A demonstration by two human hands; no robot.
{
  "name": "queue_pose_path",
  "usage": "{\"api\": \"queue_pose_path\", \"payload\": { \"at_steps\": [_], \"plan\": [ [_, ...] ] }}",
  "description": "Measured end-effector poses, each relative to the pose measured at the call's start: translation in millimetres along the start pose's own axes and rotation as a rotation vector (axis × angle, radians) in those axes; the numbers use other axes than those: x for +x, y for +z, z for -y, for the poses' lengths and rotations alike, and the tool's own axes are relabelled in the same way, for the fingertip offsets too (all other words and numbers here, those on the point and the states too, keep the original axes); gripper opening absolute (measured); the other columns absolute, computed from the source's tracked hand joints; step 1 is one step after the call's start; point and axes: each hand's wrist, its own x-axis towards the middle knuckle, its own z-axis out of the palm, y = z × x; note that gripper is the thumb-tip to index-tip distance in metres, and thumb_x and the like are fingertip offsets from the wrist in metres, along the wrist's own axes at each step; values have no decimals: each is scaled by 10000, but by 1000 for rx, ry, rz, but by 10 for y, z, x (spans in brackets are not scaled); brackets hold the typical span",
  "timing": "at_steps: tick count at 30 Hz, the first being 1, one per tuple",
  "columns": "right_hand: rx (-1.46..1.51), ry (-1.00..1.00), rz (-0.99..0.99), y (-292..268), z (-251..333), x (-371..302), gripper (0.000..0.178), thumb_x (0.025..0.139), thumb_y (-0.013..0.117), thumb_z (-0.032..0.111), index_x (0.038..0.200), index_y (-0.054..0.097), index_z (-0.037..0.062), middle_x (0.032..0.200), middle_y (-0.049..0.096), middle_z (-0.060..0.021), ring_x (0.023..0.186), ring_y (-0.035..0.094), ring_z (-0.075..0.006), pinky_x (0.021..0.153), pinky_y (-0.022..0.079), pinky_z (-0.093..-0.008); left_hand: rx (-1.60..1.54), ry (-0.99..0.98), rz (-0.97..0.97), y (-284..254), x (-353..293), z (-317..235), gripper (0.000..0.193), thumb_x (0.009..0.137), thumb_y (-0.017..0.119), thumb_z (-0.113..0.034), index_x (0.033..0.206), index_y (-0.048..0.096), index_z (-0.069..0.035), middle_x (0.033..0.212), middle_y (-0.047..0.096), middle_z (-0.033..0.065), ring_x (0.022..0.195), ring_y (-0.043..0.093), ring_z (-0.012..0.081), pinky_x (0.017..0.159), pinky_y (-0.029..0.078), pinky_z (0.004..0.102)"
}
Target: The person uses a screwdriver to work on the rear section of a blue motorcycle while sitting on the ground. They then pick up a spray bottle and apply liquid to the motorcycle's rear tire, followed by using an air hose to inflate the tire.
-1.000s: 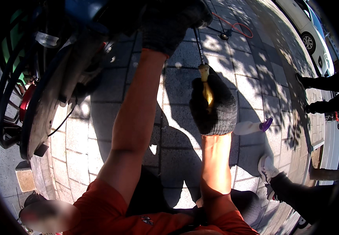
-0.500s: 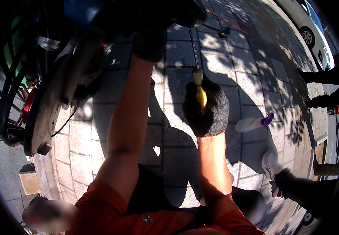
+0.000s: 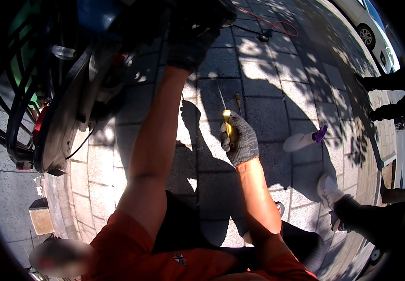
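Observation:
My right hand [image 3: 241, 141], in a grey and black knit glove, is closed around the yellow handle of a screwdriver [image 3: 231, 129]. Its thin metal shaft points up and away over the paving. My left hand [image 3: 188, 52], gloved alike, reaches far forward to a dark part [image 3: 202, 18] at the top, where deep shadow hides its fingers. Beside the shaft, a small slender brownish object [image 3: 237, 99] shows against the paving. To the left stands what looks like a scooter, with a black mudguard [image 3: 62, 122] and a blue panel [image 3: 98, 16].
Right of my right hand lies a whitish bottle with a purple spray top [image 3: 301, 141]. A red cable [image 3: 284, 27] runs over the paving. People's legs [image 3: 366, 215] stand at the right, with a white car [image 3: 375, 42] beyond. A small box [image 3: 41, 221] sits lower left.
My right hand has drawn slightly back and left with the screwdriver, whose shaft now tilts more to the left. My left hand has shifted a little right. The view has moved slightly.

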Motion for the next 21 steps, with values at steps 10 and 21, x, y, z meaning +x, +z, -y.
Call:
{"api": "queue_pose_path", "payload": {
  "at_steps": [10,21],
  "plan": [
    [-1331,-284,-123,-1040,-953,226,378,905,667,189,1266,631,84,1130,729,-164,1077,697,-323,941,536,-382,-206,-2,-47,-285,-1,177,482,1051,581,-313,1482,478,-123,1441,549,91,1296,570,256,999,561,412],
    [-1562,-257,-366,-2010,-1041,79,572,884,663,468,1296,661,70,1300,660,-193,1213,615,-382,1022,488,-442,56,-31,-102,-240,25,61,466,1055,562,-280,1483,480,-113,1452,535,111,1293,571,275,1001,562,418]
  ]
}}
